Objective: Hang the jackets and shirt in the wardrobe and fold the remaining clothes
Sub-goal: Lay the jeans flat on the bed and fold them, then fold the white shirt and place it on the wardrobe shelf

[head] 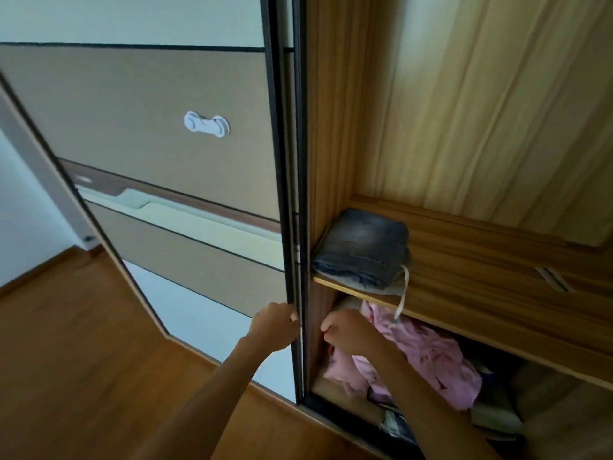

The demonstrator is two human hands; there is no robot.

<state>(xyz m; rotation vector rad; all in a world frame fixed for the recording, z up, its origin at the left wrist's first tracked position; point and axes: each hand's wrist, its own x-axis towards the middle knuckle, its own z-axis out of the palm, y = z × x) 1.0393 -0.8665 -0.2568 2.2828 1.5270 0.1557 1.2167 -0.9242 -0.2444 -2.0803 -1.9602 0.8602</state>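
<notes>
The wardrobe (464,127) stands open on the right, lined with wood. My left hand (275,323) grips the dark edge of the sliding door (292,194) at about shelf height. My right hand (345,330) is curled into a fist just inside the opening, in front of a crumpled pink garment (431,353) in the lower compartment; I see nothing in its fingers. Folded blue jeans (365,250) lie on the shelf (481,293) above, on top of a grey item. A white drawstring (402,293) hangs from that item over the shelf edge.
The beige door panel carries a white child lock (206,124) and a long recessed handle (139,200). Wooden floor (83,343) spreads at the lower left. More folded fabrics (494,419) lie low in the compartment beside the pink garment.
</notes>
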